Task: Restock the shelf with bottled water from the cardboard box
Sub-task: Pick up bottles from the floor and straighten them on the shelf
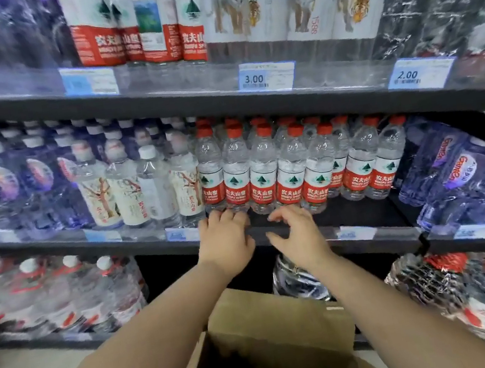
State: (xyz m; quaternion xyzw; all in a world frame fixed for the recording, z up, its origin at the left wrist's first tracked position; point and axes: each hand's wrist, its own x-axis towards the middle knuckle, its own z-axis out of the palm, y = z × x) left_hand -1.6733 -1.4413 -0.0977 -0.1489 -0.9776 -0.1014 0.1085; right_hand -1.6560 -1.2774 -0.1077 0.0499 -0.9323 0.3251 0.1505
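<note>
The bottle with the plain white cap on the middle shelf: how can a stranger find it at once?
Find the middle shelf above the cardboard box. Left of the red-capped bottles stand tree-labelled bottles. Among them, the clear bottle alone shows no tree picture.

A bare dark strip of shelf (pixel 352 213) lies open before the red-capped bottles (pixel 290 172), right of my fingers (pixel 281 214). White-capped bottles (pixel 155 185) wall the left; purple packs (pixel 463 166) block the right.
</note>
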